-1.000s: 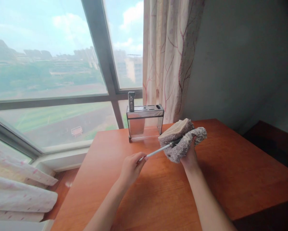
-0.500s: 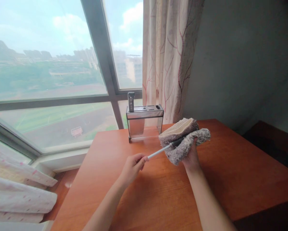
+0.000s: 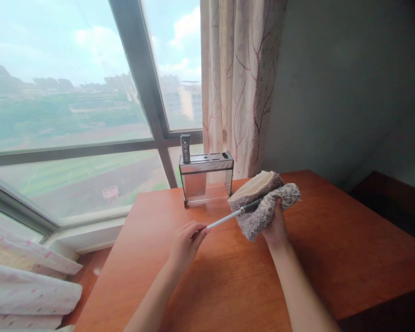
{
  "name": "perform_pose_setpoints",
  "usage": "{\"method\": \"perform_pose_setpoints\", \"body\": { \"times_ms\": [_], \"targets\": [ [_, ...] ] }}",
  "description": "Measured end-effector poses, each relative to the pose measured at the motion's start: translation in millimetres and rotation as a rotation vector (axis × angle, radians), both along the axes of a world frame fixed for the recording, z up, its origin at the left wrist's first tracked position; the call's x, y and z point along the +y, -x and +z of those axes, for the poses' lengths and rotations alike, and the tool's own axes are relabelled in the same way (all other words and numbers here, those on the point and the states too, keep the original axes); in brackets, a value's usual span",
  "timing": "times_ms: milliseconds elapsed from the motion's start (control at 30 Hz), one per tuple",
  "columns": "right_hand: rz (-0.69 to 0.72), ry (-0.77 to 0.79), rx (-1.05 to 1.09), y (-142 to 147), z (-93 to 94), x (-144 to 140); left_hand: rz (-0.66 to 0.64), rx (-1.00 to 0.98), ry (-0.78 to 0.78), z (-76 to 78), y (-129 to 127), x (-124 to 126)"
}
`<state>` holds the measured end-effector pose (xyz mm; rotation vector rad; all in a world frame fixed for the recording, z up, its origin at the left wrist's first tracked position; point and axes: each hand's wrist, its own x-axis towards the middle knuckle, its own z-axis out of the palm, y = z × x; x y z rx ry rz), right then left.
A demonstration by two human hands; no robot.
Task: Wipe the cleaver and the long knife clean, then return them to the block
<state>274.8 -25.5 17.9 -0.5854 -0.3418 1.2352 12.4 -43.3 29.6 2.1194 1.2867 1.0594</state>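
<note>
My left hand [image 3: 185, 242] pinches the near end of a thin silvery rod [image 3: 224, 218], a utensil whose far, dark end is buried in a fluffy grey-brown cloth [image 3: 259, 203]. My right hand [image 3: 274, 227] grips that cloth from below, folded around the rod's far end. Both hands hover over the orange-brown wooden table [image 3: 228, 276]. What the hidden end of the rod looks like cannot be told.
A clear-sided metal knife block [image 3: 206, 177] with one dark handle [image 3: 185, 148] sticking up stands at the table's far edge by the window. A patterned curtain [image 3: 242, 83] hangs behind it. Pale bedding [image 3: 27, 286] lies at lower left; a dark ledge [image 3: 390, 203] sits right.
The left hand slid slightly left and back along with the rod; the cloth stays wrapped around its far end. The view shifted a little to the right.
</note>
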Motion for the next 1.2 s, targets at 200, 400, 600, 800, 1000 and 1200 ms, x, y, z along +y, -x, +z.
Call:
{"method": "perform_pose_setpoints", "body": {
  "times_ms": [200,400,600,800,1000,1200],
  "targets": [
    [0.009,-0.019,-0.017,-2.7,1.0,-1.4,-0.08,-0.037,0.167,-2.2,0.3,2.0],
    [0.028,-0.016,-0.02,0.1,1.2,-0.8,-0.137,-0.081,0.276,-9.1,1.9,7.4],
    [0.036,-0.037,-0.018,5.6,5.4,-0.6,0.049,-0.02,-0.044,-8.7,0.4,4.2],
    [0.041,-0.016,-0.004,4.1,1.0,2.0,0.023,0.089,-0.084,-0.5,4.8,2.2],
    [0.06,-0.018,0.006,1.5,-1.6,2.6,-0.111,0.111,0.196,4.2,2.5,4.4],
    [0.067,-0.033,-0.004,6.2,2.4,0.2,-0.053,0.089,0.16,-2.9,1.1,6.8]
  ]
}}
